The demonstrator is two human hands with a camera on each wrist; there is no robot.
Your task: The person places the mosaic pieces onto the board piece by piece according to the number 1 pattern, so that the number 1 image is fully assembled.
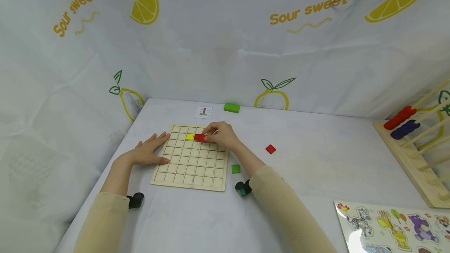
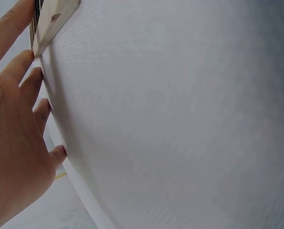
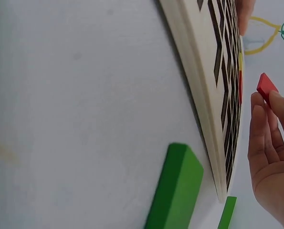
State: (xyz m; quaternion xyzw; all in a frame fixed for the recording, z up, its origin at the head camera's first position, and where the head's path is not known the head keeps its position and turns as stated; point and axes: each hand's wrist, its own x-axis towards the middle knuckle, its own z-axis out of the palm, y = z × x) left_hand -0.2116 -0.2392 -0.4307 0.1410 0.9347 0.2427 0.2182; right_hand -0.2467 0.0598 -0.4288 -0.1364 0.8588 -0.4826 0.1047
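A wooden grid board point(image 1: 190, 171) lies on the white table. In its upper rows sit a yellow tile point(image 1: 190, 136) and, right beside it, a red tile point(image 1: 197, 137). My right hand point(image 1: 222, 134) pinches another red tile point(image 3: 266, 86) between thumb and fingers, just above the board in the head view. With fingers spread, my left hand point(image 1: 149, 152) rests at the board's left edge, thumb and fingertips touching it. The left wrist view shows that hand point(image 2: 17, 129) beside a corner of the board point(image 2: 56, 19).
A patterned card point(image 1: 203, 112) and a green block point(image 1: 231, 107) lie behind the board. To its right are a green tile point(image 1: 236, 168) and a loose red tile point(image 1: 270, 149). Farther right stand a wooden bead rack point(image 1: 404, 147) and an animal puzzle board point(image 1: 383, 209).
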